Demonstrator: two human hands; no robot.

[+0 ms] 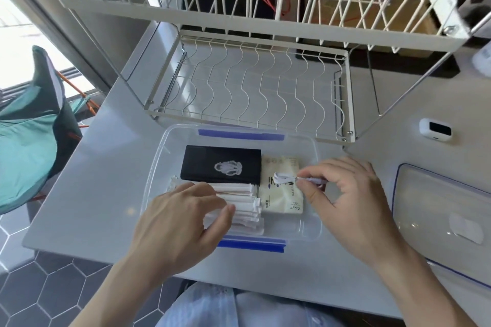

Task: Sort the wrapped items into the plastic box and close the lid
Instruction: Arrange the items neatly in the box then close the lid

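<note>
On the white table [106,194], the clear plastic box [309,231] stands open near the front edge, its lid [438,210] lying off to the right. The left hand [180,223] rests, fingers curled, on the stacked paper-wrapped sticks [239,202], which lie long-axis left-to-right. The right hand [348,202], nearer the tissue pack [279,194], pinches a small wrapped stick [308,180] above it.

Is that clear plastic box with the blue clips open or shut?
Open. The clear plastic box has no lid on; its clear blue-edged lid lies on the counter to the right.

Grey table [106,156] — box [310,228], lid [438,194], rack [345,103]
</note>
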